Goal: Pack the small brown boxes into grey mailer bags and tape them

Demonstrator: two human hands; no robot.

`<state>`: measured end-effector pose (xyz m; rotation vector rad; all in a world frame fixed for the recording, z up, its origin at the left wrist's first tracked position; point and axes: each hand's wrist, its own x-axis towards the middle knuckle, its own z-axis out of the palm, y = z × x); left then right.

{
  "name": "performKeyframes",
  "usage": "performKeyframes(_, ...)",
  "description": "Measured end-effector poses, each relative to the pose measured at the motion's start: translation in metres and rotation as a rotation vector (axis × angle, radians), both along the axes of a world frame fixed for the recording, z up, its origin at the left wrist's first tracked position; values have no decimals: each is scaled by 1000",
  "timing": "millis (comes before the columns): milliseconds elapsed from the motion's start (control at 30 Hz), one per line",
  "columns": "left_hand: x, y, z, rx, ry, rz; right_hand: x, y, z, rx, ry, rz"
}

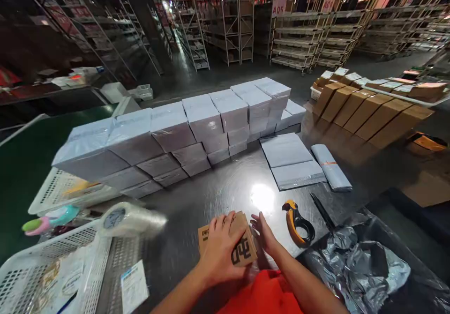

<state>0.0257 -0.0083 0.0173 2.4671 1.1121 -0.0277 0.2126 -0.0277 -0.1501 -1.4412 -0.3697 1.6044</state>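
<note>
Cardboard box [227,241], small, brown, black print on its near face, sits on the worktop [211,197] right at the near edge, in front of the person. Long axis runs roughly left to right, tilted a bit, printed side angled toward the viewer. Left hand [220,250] lies over the top of it, fingers spread and curled down, grip closed on the box. Right hand [263,232] is just beside the box's right end, palm turned inward, fingers straight and loose, holding nothing; touching or not, cannot tell. Both forearms come in low from the near edge.

White perforated basket [42,272] at near left holds papers and labels; a second white basket [49,190] behind it holds something yellow, unclear. Tape roll [119,218] rests on the near basket's rim. Black bin bag [369,262] at near right holds crumpled grey plastic. Yellow-black tape cutter [297,220] lies near the right hand.

Farther back, flat grey mailer bags [290,159], a rolled bundle [330,166] beside them. Behind those, stacked grey-wrapped parcels [168,131] in a long row. Brown cartons [369,110] at far right. Shelving racks [302,37] beyond.
</note>
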Motion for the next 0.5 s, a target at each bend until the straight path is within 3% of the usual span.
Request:
performKeyframes(100,-4,-6,-13,23,-21,-1,4,-10,21,36,34,-2)
performKeyframes(200,-37,-4,-25,33,-210,71,-1,-17,36,99,-25,33)
performKeyframes(233,-51,-4,-33,25,-337,180,-4,-18,38,101,-30,36)
performKeyframes(300,-72,-8,-54,-85,-642,574,-12,-18,38,85,9,42)
performKeyframes(333,-77,-12,-67,-220,-803,788,-15,-18,38,81,40,43)
performKeyframes(400,-76,-21,-91,-651,-1075,1098,-21,-16,41,107,88,46)
performKeyframes(433,-70,-26,-101,-893,-1171,1173,-23,-16,44,131,102,53)
performKeyframes(500,-53,-33,-110,-1282,-1308,1183,-26,-15,55,166,123,93)
